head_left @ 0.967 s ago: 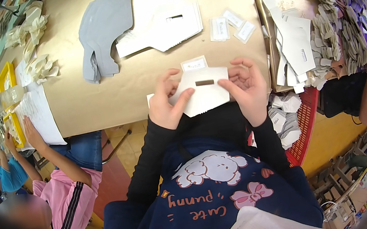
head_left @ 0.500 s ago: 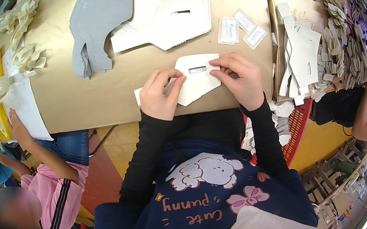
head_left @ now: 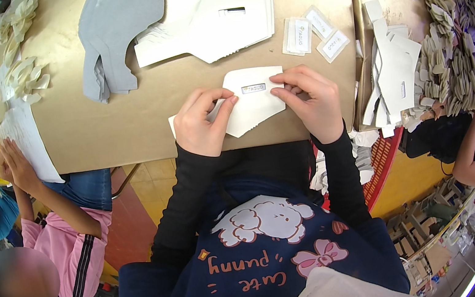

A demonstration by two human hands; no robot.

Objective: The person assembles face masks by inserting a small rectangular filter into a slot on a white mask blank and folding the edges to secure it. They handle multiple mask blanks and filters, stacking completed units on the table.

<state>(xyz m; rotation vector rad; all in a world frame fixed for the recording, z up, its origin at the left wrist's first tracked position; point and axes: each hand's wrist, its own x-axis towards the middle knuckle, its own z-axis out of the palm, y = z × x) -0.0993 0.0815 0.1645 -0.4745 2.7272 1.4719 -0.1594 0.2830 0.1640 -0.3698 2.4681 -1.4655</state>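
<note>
A white cut panel (head_left: 257,113) with a small rectangular window lies near the table's front edge, in front of me. Through that window shows a printed label (head_left: 253,88); the rest of the label is hidden beneath the panel. My left hand (head_left: 202,124) pinches the panel's left side between thumb and fingers. On the opposite side, my right hand (head_left: 315,105) pinches the right edge beside the window. Beyond the hands sits a stack of matching white panels (head_left: 225,33), and to its right are several small white labels (head_left: 297,36), some piled and some loose.
Grey cut panels (head_left: 118,27) lie at the far left of the table (head_left: 91,128). More white panels (head_left: 393,71) are heaped on the right, beside bundled pieces (head_left: 449,49). A red basket (head_left: 381,172) stands below. Co-workers sit on both sides; one in pink (head_left: 70,249) is at left.
The label has shifted under the panel, so its print fills the window more evenly. Both my hands keep their pinches in nearly the same place. The left co-worker's hands have drawn together.
</note>
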